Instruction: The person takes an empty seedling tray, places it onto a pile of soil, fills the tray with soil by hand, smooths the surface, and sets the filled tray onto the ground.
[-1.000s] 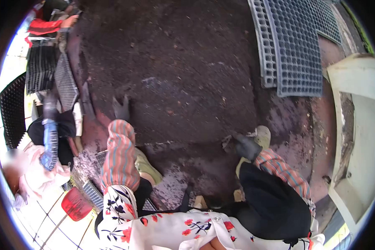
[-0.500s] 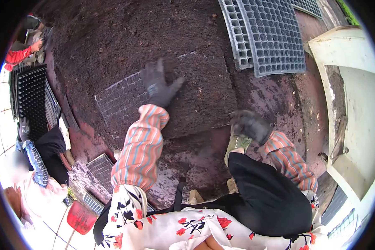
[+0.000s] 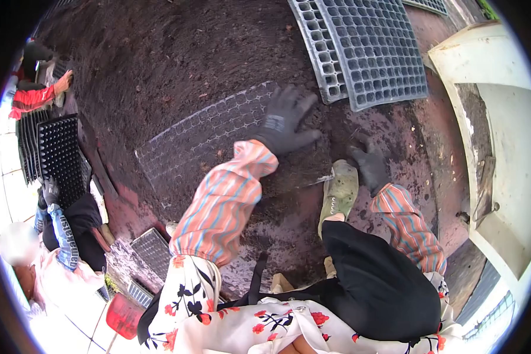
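Observation:
Gloved in dark grey, my left hand (image 3: 285,121) lies spread over the right part of a soil-filled cell tray (image 3: 200,133), its fingers apart on the dark soil. The tray's cell edges show through the soil to the left of the hand. My right hand (image 3: 370,163), also gloved, is beside the green shoe (image 3: 341,187), low over the soil-stained floor, with its fingers apart and nothing visible in it. Loose soil (image 3: 177,53) is heaped beyond the tray.
Empty grey cell trays (image 3: 379,56) lie at the upper right. A white container (image 3: 495,118) stands at the right. At the left, a co-worker's gloved hands (image 3: 50,192) touch a black tray (image 3: 61,154); another person's red sleeve (image 3: 32,100) shows above. A red scoop (image 3: 123,317) is lower left.
My left hand has swept right across the tray, baring more cell edges. My right hand has shifted slightly right of the shoe, fingers more spread. The camera view has also shifted.

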A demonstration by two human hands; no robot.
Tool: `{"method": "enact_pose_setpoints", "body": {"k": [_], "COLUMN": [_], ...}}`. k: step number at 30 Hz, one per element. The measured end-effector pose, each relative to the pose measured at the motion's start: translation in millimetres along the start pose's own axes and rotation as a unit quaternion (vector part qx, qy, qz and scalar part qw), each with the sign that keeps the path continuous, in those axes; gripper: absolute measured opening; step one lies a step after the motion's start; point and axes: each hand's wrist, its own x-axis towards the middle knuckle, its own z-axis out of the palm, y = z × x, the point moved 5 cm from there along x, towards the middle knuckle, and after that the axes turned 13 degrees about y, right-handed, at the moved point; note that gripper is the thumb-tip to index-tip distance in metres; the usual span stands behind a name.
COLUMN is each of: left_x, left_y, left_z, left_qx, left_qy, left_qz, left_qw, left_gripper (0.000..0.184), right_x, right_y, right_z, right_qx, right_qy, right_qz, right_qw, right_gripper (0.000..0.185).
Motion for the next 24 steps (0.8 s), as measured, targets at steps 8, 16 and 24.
{"method": "enact_pose_setpoints", "body": {"k": [8, 16, 24], "left_x": [4, -84, -193], "left_y": [7, 57, 80], "left_z": [6, 2, -25], "left_qx": [-0.031, -0.084, -0.086], "left_qy": [0.065, 0.017, -0.073], "left_qz": [0.062, 0.105, 0.094], "left_qw": [0.995, 0.991, 0.989], "left_gripper": [0.051, 0.036, 0.034], "right_x": [-10, -29, -35], "right_y": [12, 6, 10], "right_z": [4, 17, 32], "right_qx": [0.13, 0.12, 0.028], "right_qy": [-0.059, -0.1, -0.14], "right_qz": [0.085, 0.098, 0.056], "right_qw": [0.986, 0.983, 0.988], "right_gripper": [0.041, 0.039, 0.037]}}
